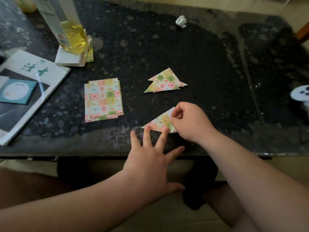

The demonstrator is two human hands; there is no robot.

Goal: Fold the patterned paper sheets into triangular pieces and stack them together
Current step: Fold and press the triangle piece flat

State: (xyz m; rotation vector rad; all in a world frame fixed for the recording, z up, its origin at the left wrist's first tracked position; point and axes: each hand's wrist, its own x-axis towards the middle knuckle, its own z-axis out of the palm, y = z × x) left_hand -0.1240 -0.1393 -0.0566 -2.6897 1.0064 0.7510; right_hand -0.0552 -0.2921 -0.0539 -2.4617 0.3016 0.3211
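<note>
Clearly the work is partway through. The folded triangle (158, 122) lies flat near the front edge of the surface (192, 52) and already has its triangular shape. The left hand (150, 161) has its fingers (164, 130) spread wide and straight, with two fingertips pressing on the triangle's lower edge to hold it down. The right hand (190, 123) is curled over the triangle's right end, thumb and forefinger pinching the paper there. Whether it is sharpening the crease or about to lift the piece, I cannot tell.

Just beyond the hands and apart from them, the pile of finished triangles (165, 82) holds a few pieces. They overlap loosely and their points are not lined up. To its left, the stack of unfolded sheets (103, 99) lies several sheets thick with its edges slightly fanned; the exact number cannot be counted.

By my reading, a few pieces are done, one is nearly done, and a good share of the folding is left. This triangle has yet to join the pile, the flat sheets need folding, and the pile would want squaring up to count as a stack.

Further out, a bottle of yellow liquid (66, 27) stands on a white block (66, 59), and a little more patterned paper shows at the block's right side. A booklet (33, 77) lies at the left edge, a crumpled white scrap (181, 21) sits at the far side, and a white controller (301, 94) is at the right edge.
</note>
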